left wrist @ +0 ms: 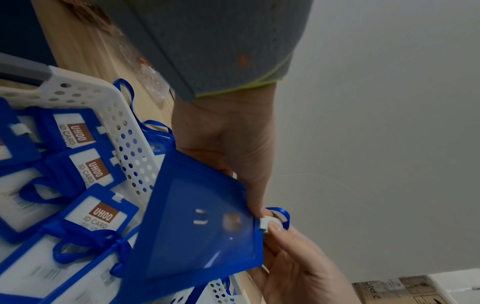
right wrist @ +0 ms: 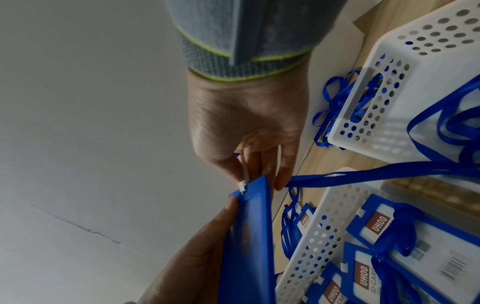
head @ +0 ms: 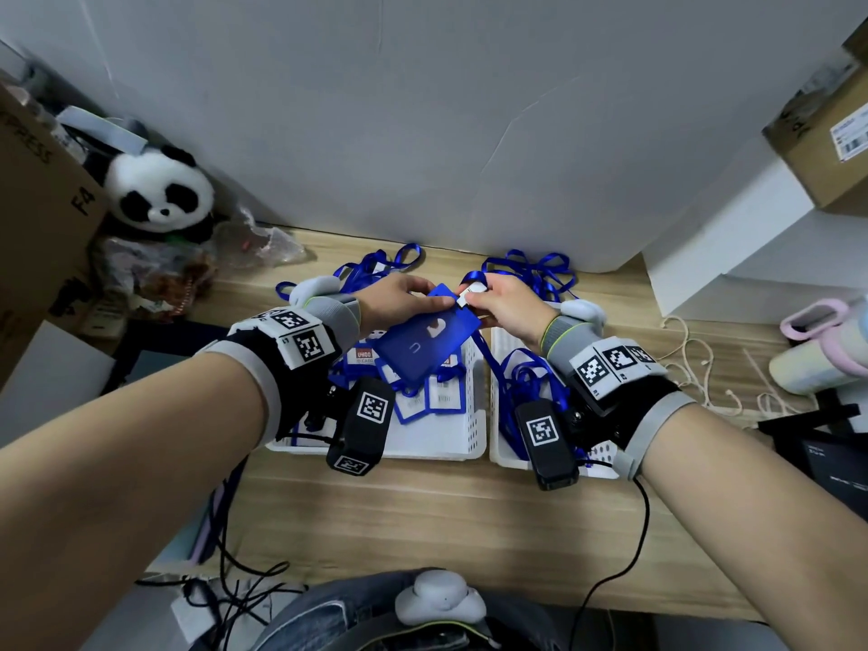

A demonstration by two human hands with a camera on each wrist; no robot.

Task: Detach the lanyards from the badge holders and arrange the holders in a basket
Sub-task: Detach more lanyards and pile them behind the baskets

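At the centre of the head view the left hand (head: pixel 392 298) grips a blue badge holder (head: pixel 425 343) by its edge, held above the left white basket (head: pixel 462 444) (other holders lie inside). The right hand (head: pixel 505 305) pinches the white clip (head: pixel 469 293) at the holder's top corner — its blue lanyard (right wrist: pixel 376 174) trails toward the right basket (head: pixel 500 451) on the worktop (head: pixel 422 509).

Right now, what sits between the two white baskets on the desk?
Only a narrow strip of bare wooden desk separates the left basket from the right basket, seen in the head view.
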